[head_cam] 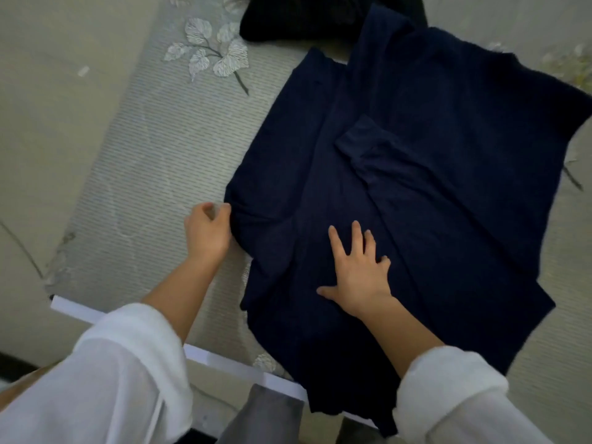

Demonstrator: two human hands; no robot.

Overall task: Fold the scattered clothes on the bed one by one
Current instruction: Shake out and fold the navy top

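I see the bed point(137, 161) first. It fills most of the view and has a pale cover with thin stripes.

On the bed lies a dark blue cloth point(448, 116). It is spread out flat on the right half of the bed. Part of it is folded over its own middle. Its near end hangs over the edge of the bed, close to me.

At the far end of the bed there is a black pile point(304, 24) of clothes. The far tip of the dark blue cloth reaches it. I cannot tell if one lies on top of the other.

Two arms in white sleeves reach in from the bottom, the left sleeve point(105, 379) and the right sleeve point(455, 398). Between them, low down, is a bit of grey cloth point(262, 415).

A white strip point(224, 357) runs along the near edge of the bed.

The right hand point(358, 274) lies flat on the dark blue cloth, near its middle. Its fingers are straight and spread wide, and they press down.

The left hand point(208, 232) is at the left edge of the dark blue cloth. Its fingers are curled and pinch that edge. The cloth is bunched up there.

A leaf print point(211, 52) shows on the bed cover, left of the black pile.
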